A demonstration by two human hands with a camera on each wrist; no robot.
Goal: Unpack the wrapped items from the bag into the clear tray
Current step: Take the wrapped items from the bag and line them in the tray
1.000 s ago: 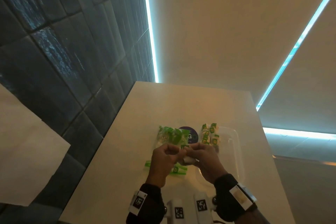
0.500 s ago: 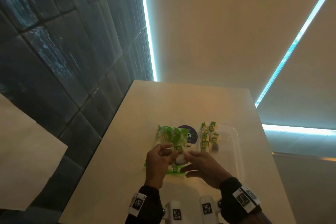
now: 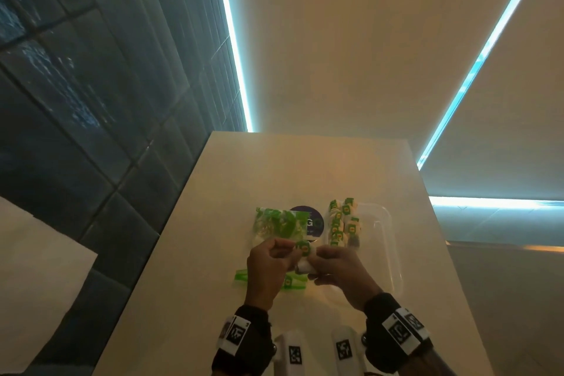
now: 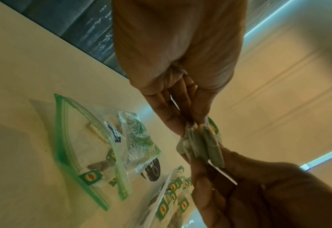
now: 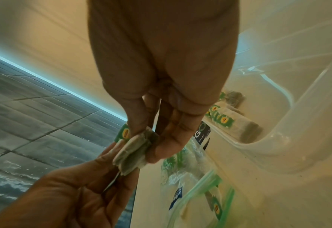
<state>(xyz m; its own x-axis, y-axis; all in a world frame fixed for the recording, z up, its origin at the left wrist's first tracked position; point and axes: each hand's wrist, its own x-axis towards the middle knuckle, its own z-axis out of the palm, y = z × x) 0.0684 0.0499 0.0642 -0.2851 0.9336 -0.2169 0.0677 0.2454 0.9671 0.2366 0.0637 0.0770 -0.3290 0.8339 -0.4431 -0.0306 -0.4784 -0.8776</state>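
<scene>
A long pale table point(image 3: 305, 168) stood beside a wall of dark grey tiles point(image 3: 91, 101). On the table's right side lay a clear plastic tray with rounded corners point(image 3: 387, 241). A row of small white wrapped tea bags with green and yellow labels point(image 3: 341, 226) sat in the tray's left end. Just left of the tray lay a clear zip bag with a green seal strip point(image 4: 90, 148), open, with a few more wrapped bags inside. A crinkly clear and green wrapper point(image 4: 139, 135) lay on it, and a round dark sticker point(image 3: 308, 223) showed between bag and tray. Above the zip bag, the left hand point(image 3: 268, 268) and the right hand point(image 3: 338, 272) met. Both pinched one small stack of white wrapped tea bags point(image 4: 202, 145) with fingers and thumbs, held up off the table.
</scene>
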